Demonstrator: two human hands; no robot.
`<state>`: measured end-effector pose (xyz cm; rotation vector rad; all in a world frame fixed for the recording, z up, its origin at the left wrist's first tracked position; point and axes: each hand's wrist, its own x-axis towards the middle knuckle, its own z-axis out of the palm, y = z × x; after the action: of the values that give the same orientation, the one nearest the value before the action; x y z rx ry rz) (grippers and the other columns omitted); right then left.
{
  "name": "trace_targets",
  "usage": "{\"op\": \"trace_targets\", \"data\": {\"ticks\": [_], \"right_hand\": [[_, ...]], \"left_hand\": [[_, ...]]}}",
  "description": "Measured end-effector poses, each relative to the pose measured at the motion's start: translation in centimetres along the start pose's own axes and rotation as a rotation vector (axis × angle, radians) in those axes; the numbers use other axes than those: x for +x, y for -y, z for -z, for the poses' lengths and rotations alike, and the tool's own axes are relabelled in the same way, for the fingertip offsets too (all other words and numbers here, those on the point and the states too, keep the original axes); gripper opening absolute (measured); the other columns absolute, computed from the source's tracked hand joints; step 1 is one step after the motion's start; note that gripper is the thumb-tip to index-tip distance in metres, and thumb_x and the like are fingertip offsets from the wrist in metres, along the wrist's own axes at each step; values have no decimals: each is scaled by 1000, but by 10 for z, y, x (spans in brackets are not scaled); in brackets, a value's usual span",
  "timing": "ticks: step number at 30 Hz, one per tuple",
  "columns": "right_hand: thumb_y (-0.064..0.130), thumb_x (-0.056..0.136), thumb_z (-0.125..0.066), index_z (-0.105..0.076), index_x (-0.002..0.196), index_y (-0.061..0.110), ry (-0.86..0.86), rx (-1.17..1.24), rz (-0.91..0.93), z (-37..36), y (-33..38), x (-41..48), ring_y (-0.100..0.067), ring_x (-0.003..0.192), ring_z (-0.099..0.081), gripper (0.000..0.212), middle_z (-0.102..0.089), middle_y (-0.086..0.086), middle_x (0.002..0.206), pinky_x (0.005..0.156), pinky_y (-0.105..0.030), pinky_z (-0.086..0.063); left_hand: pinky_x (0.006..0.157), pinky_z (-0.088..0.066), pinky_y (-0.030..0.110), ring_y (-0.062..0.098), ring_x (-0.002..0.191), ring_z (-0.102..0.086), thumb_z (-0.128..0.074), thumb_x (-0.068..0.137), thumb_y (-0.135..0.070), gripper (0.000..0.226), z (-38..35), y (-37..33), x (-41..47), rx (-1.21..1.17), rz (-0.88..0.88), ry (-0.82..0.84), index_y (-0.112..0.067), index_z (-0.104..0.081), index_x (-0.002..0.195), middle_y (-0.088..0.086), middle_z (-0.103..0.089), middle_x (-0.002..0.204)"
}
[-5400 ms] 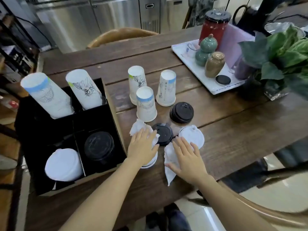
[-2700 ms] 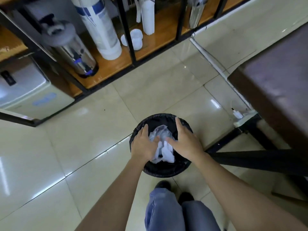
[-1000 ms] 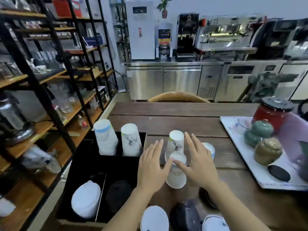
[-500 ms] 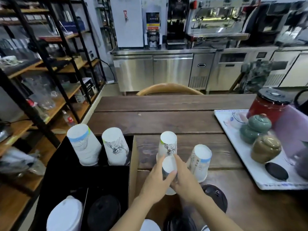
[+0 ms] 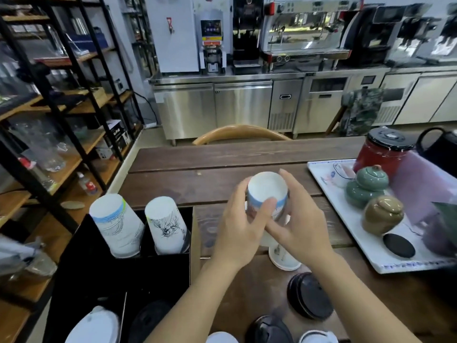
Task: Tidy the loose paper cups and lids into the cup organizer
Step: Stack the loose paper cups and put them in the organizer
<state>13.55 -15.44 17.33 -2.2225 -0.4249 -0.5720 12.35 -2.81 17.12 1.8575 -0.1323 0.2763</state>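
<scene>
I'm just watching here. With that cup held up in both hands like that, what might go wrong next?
Both hands, left hand and right hand, hold the upside-down blue-band cup above another loose cup. Lowering it carelessly could topple that one. A forearm could also sweep the black lids off the table's near edge.

Held cup [image 5: 267,196]: white, blue band, dark line drawing. Organizer [image 5: 118,276]: black; 1 cup stack [image 5: 116,224] white with blue band, 1 stack [image 5: 165,225] white with green edge and black sketch. Table [image 5: 222,169]: dark brown wood. Loose lid [image 5: 309,295]: black. Tray [image 5: 351,233]: white. Jars: 1 green [image 5: 367,186], 1 tan [image 5: 382,214].
</scene>
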Motion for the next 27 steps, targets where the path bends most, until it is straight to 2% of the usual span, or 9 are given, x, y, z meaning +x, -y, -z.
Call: {"op": "trace_targets", "data": {"ticks": [2, 5, 10, 13, 16, 19, 22, 24, 27], "right_hand": [[55, 69, -56, -34, 140, 15, -74, -17, -11, 11, -8, 9, -20, 102, -62, 85, -60, -3, 124, 77, -37, -53], [54, 70, -55, -32, 138, 19, -109, -74, -32, 20, -31, 14, -17, 83, -58, 80, -60, -1, 111, 67, -31, -46], [50, 74, -61, -42, 134, 17, 7, -138, -136, 17, -68, -4, -24, 93, -61, 71, -62, -8, 114, 72, -42, -51], [33, 79, -69, -47, 126, 10, 105, -168, -240, 4, -90, -19, -25, 85, -61, 57, -55, -7, 117, 67, -34, -45], [30, 83, -64, -48, 119, 12, 226, -209, -292, -9, -109, -32, -29, 85, -62, 44, -48, -4, 121, 63, -34, -43], [26, 82, -61, -48, 118, 18, 327, -210, -279, -16, -121, -44, -24, 88, -61, 39, -47, -3, 126, 67, -36, -51], [29, 81, -64, -47, 122, 19, 323, -162, -262, -18, -129, -45, -18, 92, -58, 45, -47, 0, 127, 72, -33, -52], [31, 81, -68, -39, 130, 20, 312, -63, -291, -20, -135, -46, -9, 106, -51, 59, -42, 3, 133, 83, -24, -47], [30, 77, -75, -1, 148, 23, 277, 126, -405, -28, -144, -50, -7, 135, -32, 102, -23, 4, 152, 108, -27, -34]], "left_hand": [[94, -49, 27, 3, 114, -53, -48, 77, -62, 54, -9, -13, 16, 34, -68, 56, -38, -43, 125, -15, -56, 125], [99, -48, 37, 7, 120, -50, -51, 82, -58, 56, -29, -13, 34, 74, -92, 119, -39, -37, 132, -13, -51, 133], [89, -42, 23, 6, 105, -51, -50, 90, -46, 44, -57, 12, 32, 163, -75, 231, -46, -38, 132, -4, -55, 127], [82, -38, 21, 7, 90, -48, -48, 92, -43, 38, -68, 33, 28, 237, 11, 313, -35, -48, 129, 0, -54, 122], [91, -36, 21, 7, 104, -49, -50, 91, -44, 44, -76, 58, 23, 331, 96, 456, -32, -45, 133, -5, -47, 134], [107, -36, 35, 14, 126, -44, -51, 86, -50, 55, -78, 82, 21, 382, 164, 596, -38, -36, 138, -5, -42, 142], [104, -41, 41, 12, 117, -49, -50, 80, -55, 54, -77, 95, 22, 311, 190, 605, -51, -33, 130, -5, -49, 134], [104, -41, 40, 10, 117, -49, -56, 80, -50, 55, -79, 100, 22, 226, 213, 553, -52, -29, 129, -7, -49, 133], [109, -38, 38, 6, 127, -43, -62, 73, -56, 74, -82, 102, 21, 52, 307, 450, -54, -19, 133, -12, -45, 135]]}}
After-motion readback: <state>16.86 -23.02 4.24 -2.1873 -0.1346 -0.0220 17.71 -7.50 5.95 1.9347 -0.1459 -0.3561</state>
